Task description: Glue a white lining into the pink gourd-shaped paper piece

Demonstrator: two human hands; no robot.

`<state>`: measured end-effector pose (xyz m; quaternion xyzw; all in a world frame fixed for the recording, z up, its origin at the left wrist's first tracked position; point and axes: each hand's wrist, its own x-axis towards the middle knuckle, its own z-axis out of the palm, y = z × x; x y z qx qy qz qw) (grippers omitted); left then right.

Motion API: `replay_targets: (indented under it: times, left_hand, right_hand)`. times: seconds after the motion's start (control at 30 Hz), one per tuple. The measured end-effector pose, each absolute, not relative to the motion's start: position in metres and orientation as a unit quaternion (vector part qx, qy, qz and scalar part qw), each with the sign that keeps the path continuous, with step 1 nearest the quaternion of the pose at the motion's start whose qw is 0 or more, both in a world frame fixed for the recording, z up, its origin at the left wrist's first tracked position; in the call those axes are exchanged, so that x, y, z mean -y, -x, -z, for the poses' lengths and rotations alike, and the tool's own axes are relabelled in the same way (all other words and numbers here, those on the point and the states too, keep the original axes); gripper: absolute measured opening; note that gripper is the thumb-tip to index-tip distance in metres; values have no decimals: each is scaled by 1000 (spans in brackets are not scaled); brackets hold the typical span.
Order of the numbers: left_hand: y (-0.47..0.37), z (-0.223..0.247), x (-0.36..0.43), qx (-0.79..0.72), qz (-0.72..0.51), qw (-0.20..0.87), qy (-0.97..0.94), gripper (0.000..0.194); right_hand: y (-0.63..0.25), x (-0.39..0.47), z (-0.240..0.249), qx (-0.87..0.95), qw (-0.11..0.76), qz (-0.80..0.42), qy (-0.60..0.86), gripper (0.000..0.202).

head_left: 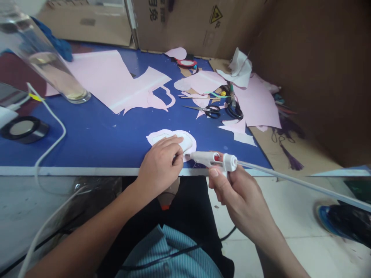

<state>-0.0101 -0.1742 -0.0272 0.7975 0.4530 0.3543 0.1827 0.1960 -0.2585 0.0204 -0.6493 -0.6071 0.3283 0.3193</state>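
Observation:
A pink cut-out (193,142) with a white piece (187,142) on top lies near the front edge of the blue table. My left hand (162,160) rests on these pieces with its fingers curled, thumb and forefinger at their right side. In my right hand (236,185) is a white glue gun (204,158), held by its handle below the body. Its nozzle points left and is at the edge of the cut-out, just beside my left thumb. A long glue stick (290,178) sticks out of the gun's back end.
Pink sheets (100,77), scissors (207,110) and paper scraps lie further back on the blue table (121,131). A clear bottle (62,77), black tape roll (24,129) and white cable (53,146) are at left. Cardboard (313,77) stands at right. Another person's shoe (327,220) shows lower right.

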Motion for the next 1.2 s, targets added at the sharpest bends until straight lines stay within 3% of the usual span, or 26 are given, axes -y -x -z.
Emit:
replay_targets:
  times: [0.57, 0.77, 1.2]
  left_hand:
    - [12, 26, 174, -449, -348, 180, -803, 26]
    - [18, 28, 174, -425, -345, 162, -821, 37]
    - [20, 32, 180, -364, -298, 44, -881, 43]
  right_hand:
    - [-202, 264, -23, 554, 345, -367, 663, 52]
    - [-212, 268, -24, 533, 374, -363, 666, 55]
    - [-219, 268, -23, 519, 393, -365, 666, 53]
